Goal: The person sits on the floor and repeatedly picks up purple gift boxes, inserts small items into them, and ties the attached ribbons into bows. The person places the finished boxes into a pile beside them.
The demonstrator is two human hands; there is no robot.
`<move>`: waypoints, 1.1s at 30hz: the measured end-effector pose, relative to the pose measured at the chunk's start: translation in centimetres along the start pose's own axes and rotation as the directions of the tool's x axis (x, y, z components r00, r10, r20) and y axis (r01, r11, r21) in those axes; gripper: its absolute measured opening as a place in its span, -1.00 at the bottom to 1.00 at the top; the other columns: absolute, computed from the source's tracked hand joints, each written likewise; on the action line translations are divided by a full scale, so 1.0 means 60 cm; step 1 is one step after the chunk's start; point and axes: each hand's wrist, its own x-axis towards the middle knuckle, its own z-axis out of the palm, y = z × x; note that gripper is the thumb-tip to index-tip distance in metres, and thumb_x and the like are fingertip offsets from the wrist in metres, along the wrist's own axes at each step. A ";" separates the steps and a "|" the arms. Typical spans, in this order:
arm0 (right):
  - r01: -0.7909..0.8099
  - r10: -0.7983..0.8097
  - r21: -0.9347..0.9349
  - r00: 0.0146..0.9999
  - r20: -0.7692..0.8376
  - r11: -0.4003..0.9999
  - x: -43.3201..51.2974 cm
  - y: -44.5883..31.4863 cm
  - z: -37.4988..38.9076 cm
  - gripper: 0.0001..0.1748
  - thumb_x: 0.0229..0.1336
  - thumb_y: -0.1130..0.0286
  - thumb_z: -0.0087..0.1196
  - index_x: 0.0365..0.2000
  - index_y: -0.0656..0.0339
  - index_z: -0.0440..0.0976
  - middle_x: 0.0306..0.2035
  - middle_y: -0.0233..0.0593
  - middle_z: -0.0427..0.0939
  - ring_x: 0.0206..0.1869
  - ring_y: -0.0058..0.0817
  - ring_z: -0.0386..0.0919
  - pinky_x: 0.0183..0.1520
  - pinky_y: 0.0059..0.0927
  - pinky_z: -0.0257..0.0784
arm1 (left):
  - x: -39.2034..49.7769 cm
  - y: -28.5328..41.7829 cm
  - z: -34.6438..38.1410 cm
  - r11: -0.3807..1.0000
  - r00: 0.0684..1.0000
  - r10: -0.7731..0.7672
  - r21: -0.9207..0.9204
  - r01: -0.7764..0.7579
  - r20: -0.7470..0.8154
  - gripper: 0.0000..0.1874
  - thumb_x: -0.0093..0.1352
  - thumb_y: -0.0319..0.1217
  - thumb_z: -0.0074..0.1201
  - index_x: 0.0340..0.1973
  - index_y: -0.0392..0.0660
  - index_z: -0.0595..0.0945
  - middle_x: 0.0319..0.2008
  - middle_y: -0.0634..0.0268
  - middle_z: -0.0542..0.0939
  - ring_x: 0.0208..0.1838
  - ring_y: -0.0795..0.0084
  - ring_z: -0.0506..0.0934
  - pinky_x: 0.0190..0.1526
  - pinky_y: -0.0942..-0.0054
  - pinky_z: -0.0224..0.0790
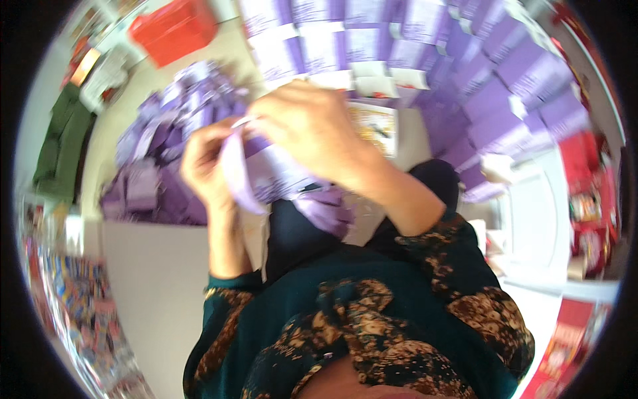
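Note:
My left hand (204,159) pinches the upper edge of a purple printed package (279,172), a bag or carton with pale panels and writing. A light purple strip or flap (237,172) of it hangs beside my left palm. My right hand (311,127) reaches across the top with its fingertips against my left ones. A thin white strip (242,121) shows between the fingertips. The package's lower purple part (326,209) hangs over my dark trousers. My right hand hides some of the package, and motion blurs the details.
A heap of purple packaging (169,149) lies to the left. Purple cartons (319,50) stand in rows ahead and to the right, some with open tops. Beyond my right hand is a white box (379,129) with golden contents. A red container (174,30) sits far left.

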 end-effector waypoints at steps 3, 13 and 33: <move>0.010 -0.018 -0.069 0.993 -0.117 0.998 -0.028 -0.009 -0.004 -0.80 -0.07 0.41 0.10 -0.35 0.18 0.43 -0.49 -0.25 0.47 -0.46 -0.35 0.46 -0.42 -0.37 0.39 | 0.006 -0.013 -0.015 0.997 0.999 0.050 0.057 -0.050 -0.010 -0.79 0.13 -0.67 0.09 -0.31 -0.30 0.50 -0.34 0.12 0.57 -0.33 0.43 0.54 -0.22 0.52 0.42; -0.518 0.548 0.454 0.833 0.076 0.725 -0.132 -0.058 0.016 -0.54 -0.14 0.60 0.11 -0.21 0.25 0.13 -0.34 -0.14 0.29 -0.31 -0.31 0.40 -0.31 -0.36 0.36 | 0.012 -0.036 -0.028 0.991 0.983 0.134 -0.007 -0.134 0.123 -0.82 0.14 -0.71 0.04 -0.33 -0.30 0.50 -0.33 0.11 0.54 -0.27 0.38 0.50 -0.15 0.46 0.37; -0.278 0.256 0.301 0.960 0.109 0.912 -0.030 -0.027 -0.006 -0.82 0.00 0.40 -0.04 -0.50 0.34 0.45 -0.54 -0.06 0.53 -0.42 -0.17 0.53 -0.35 -0.22 0.39 | 0.027 0.015 -0.025 0.792 0.905 0.278 0.457 -0.405 0.321 -0.87 0.18 -0.61 0.07 -0.40 -0.34 0.44 -0.39 0.23 0.45 -0.32 0.44 0.41 -0.31 0.56 0.28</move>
